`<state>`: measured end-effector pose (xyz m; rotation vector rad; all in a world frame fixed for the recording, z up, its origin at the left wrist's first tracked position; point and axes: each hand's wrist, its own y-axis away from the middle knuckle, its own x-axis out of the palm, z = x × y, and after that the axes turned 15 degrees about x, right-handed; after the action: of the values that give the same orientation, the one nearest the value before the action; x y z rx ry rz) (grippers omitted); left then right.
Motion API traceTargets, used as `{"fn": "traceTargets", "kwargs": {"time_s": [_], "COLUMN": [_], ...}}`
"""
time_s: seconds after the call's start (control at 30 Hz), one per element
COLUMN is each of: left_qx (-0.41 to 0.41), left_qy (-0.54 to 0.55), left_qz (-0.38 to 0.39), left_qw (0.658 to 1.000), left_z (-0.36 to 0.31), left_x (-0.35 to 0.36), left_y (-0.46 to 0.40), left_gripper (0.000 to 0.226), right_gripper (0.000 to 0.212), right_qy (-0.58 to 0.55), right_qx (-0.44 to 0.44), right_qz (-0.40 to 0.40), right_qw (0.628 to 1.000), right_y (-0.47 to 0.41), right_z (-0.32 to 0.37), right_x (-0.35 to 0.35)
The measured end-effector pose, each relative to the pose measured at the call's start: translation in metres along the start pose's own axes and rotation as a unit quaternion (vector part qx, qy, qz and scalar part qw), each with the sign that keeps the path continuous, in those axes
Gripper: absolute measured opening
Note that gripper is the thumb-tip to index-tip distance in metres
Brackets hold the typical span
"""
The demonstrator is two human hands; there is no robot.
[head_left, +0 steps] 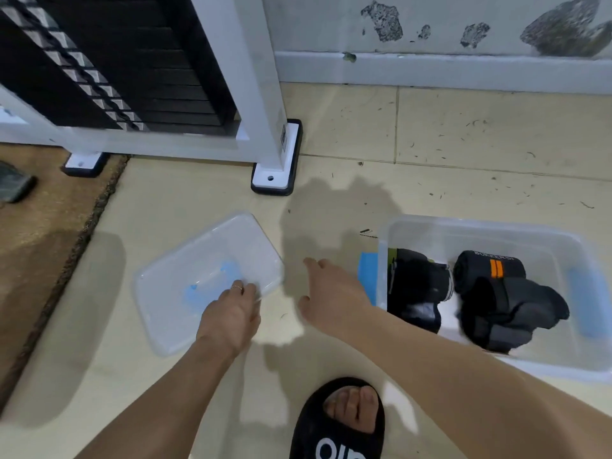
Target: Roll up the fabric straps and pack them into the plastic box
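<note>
A clear plastic box (563,362) stands on the floor at the right. Several rolled black and grey fabric straps (496,293) lie inside it, one with orange stripes. The clear lid (185,266) with a blue handle lies flat on the floor at the left. My left hand (231,313) rests on the lid's near right edge, fingers curled over the rim. My right hand (334,293) hovers between lid and box, fingers spread and holding nothing.
A white metal frame (275,150) with a black weight stack stands behind on black-edged feet. A brown mat (43,233) covers the floor at the left. A foot in a black slipper (337,422) sits at the bottom centre. The wall runs along the back.
</note>
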<state>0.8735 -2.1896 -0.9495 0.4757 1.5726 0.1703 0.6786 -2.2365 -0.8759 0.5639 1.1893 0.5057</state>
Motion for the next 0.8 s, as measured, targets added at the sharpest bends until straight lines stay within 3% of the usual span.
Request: {"fn": "traceTargets", "kwargs": {"time_s": [0.13,0.2,0.33,0.5,0.63,0.8], "left_qx": [0.037,0.062,0.059,0.046,0.044,0.084], "left_qy": [-0.043,-0.028,0.075,0.144,0.172,0.236], "left_qz": [0.039,-0.009,-0.167,-0.352,-0.4,-0.522], "left_qw": [0.998,0.998,0.981,0.924,0.899,0.816], "left_z": [-0.001,-0.003,-0.017,-0.048,-0.081,-0.124], "left_x": [0.0,-0.002,-0.042,-0.138,-0.196,-0.241], "left_y": [0.0,0.002,0.0,-0.011,-0.018,-0.018], "left_gripper": [0.021,0.011,0.019,0.021,0.019,0.028], "right_gripper": [0.053,0.054,0.064,0.055,0.016,0.034], "right_qy": [-0.05,-0.068,-0.18,-0.503,-0.6,-0.644], "right_qx": [0.011,0.009,-0.009,0.039,0.053,0.094], "right_qz": [0.035,0.033,0.013,0.008,0.015,0.014], "right_qw": [0.998,0.997,0.984,0.863,0.798,0.759], "right_y": [-0.004,-0.004,-0.002,-0.002,0.005,0.026], "right_z": [0.012,0.016,0.028,0.036,0.009,-0.044], "right_x": [0.01,0.007,-0.017,-0.081,-0.129,-0.141]}}
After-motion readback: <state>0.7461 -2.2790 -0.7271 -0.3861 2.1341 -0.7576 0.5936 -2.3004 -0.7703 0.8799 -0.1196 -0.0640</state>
